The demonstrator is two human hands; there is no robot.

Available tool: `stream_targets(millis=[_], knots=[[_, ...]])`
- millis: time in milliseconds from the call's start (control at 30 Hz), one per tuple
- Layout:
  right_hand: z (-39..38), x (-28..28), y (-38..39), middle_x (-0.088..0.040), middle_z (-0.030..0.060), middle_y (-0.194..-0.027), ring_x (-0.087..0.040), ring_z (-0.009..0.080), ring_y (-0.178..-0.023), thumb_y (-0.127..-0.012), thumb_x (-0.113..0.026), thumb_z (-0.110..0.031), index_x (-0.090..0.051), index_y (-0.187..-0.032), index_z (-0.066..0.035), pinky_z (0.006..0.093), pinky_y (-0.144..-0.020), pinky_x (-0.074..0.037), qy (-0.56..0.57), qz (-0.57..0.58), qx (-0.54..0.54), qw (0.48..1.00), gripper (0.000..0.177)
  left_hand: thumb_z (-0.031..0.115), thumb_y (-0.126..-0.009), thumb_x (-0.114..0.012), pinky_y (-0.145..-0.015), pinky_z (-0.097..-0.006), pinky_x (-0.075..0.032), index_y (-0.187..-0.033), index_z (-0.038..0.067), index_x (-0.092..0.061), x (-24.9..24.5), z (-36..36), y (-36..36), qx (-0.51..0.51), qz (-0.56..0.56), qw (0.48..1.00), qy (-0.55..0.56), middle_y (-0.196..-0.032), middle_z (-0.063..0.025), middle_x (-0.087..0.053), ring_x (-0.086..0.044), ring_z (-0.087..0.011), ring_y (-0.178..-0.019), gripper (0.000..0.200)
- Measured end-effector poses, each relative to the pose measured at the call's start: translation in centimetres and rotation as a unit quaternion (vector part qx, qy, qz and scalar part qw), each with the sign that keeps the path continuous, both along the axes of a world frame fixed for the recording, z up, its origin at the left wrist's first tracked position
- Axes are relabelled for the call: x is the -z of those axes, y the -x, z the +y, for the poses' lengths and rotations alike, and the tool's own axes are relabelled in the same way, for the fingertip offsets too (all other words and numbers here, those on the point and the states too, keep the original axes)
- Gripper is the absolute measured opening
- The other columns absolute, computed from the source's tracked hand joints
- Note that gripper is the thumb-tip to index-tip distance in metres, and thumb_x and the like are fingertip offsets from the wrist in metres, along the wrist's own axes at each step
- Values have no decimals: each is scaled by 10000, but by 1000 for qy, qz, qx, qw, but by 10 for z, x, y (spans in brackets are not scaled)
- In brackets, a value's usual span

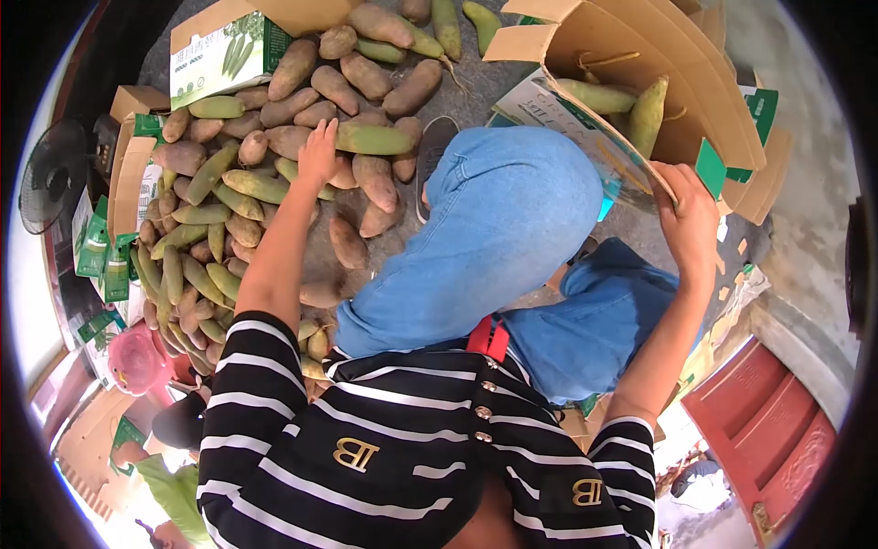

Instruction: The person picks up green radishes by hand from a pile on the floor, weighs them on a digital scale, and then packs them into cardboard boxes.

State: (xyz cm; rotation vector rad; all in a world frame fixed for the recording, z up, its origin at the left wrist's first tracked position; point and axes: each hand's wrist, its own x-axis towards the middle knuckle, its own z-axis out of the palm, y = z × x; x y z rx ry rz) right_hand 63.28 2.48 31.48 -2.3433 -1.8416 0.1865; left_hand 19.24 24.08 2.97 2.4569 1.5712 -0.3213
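Striped shirt [402, 448] fills six o'clock, with blue-jeaned knees [494, 238] above it. The left arm stretches toward eleven o'clock, and the left hand [318, 151] lies flat with fingers extended on the fruit pile [229, 215], touching a long green fruit [370, 139]. The right arm bends up toward two o'clock, with the right hand [688, 215] clamped on the flap edge of the cardboard box [640, 46]. The hands are well apart, with the knees between them. A printed carton [229, 50] sits at eleven. The knees partly hide a shoe [434, 146]; the fan [50, 174] at nine is cut off.
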Motion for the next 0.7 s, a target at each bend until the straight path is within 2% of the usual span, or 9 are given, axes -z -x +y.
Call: stream_targets(millis=[133, 233, 300, 367, 433, 533, 600, 633, 700], knots=[[2, 4, -1, -611, 78, -872, -613, 296, -826, -791, -637, -74, -660, -1035, -132, 396, -704, -481, -2, 4, -5, 1000, 251, 266, -704, -785, -930, -457, -457, -1395, 170, -369, -8, 13, -21, -36, 69, 995, 59, -1261, -160, -493, -494, -359, -1160, 812], [-1, 3, -4, -616, 85, -883, -610, 299, -823, -806, -624, -62, -666, -1029, -114, 381, -708, -480, -1, 18, -2, 1000, 233, 374, -666, -800, -861, -454, -491, -1305, 161, -459, -18, 11, -31, 10, 108, 992, 60, -1138, -146, -551, -541, -333, -1082, 755], [-2, 2, -7, -619, 85, -888, -610, 300, -821, -808, -621, -55, -670, -1026, -107, 375, -708, -481, -3, 18, 0, 1000, 229, 431, -612, -818, -858, -442, -493, -1179, 111, -524, -6, 4, -23, 16, 66, 996, 53, -1106, -160, -578, -565, -346, -1043, 714], [-3, 3, -7, -621, 78, -888, -614, 299, -821, -792, -628, -52, -670, -1022, -115, 381, -707, -487, -8, 13, -7, 1000, 242, 446, -636, -799, -830, -443, -496, -1132, 52, -545, -12, -12, -23, 40, 14, 998, 41, -1042, -181, -616, -595, -364, -971, 683], [-5, 4, -7, -614, 88, -890, -618, 301, -839, -755, -638, -52, -659, -1007, -118, 403, -712, -495, -8, 2, -6, 1000, 261, 490, -675, -769, -776, -428, -498, -1066, -10, -567, -17, -32, -24, -24, -61, 990, 127, -953, -172, -638, -628, -341, -849, 665], [-6, 5, -7, -604, 89, -869, -614, 302, -847, -745, -638, -58, -655, -1000, -117, 415, -714, -493, -9, -2, -8, 1000, 263, 545, -718, -730, -671, -365, -505, -1018, -20, -588, -4, -59, -27, -181, -244, 919, 250, -812, -123, -629, -628, -267, -706, 656], [-8, 10, -10, -600, 75, -874, -606, 299, -829, -760, -644, -59, -652, -1021, -121, 407, -702, -486, -2, -9, -8, 1000, 268, 558, -730, -721, -598, -314, -480, -995, -2, -601, -17, -74, -34, -324, -297, 850, 290, -762, -79, -603, -598, -204, -640, 631], [-8, 11, -9, -605, 104, -846, -618, 310, -853, -754, -606, -80, -661, -981, -100, 423, -726, -498, -7, -4, -4, 1000, 235, 564, -735, -717, -562, -288, -467, -983, 8, -607, -27, -79, -37, -392, -318, 806, 308, -737, -57, -590, -583, -172, -606, 619], [-9, 13, -9, -606, 105, -847, -618, 311, -853, -752, -599, -72, -660, -980, -99, 422, -727, -500, -27, -8, -12, 1000, 237, 558, -748, -709, -516, -256, -430, -980, 28, -611, -49, -82, -38, -401, -355, 776, 334, -716, -36, -582, -561, -144, -570, 586]])
